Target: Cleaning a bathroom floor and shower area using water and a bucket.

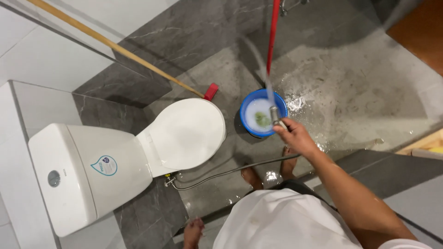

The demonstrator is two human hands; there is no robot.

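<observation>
Head camera – looks steeply down, standing height, onto wet bathroom floor point(350, 87).

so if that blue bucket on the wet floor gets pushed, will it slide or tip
The blue bucket probably slides: the tile floor around it is wet and glossy. It holds milky water, so it is likely heavy and may slosh. Being low and wide, it seems unlikely to tip.

Bright even light, glare on wet floor point(323, 106), motion-blurred spray
</observation>
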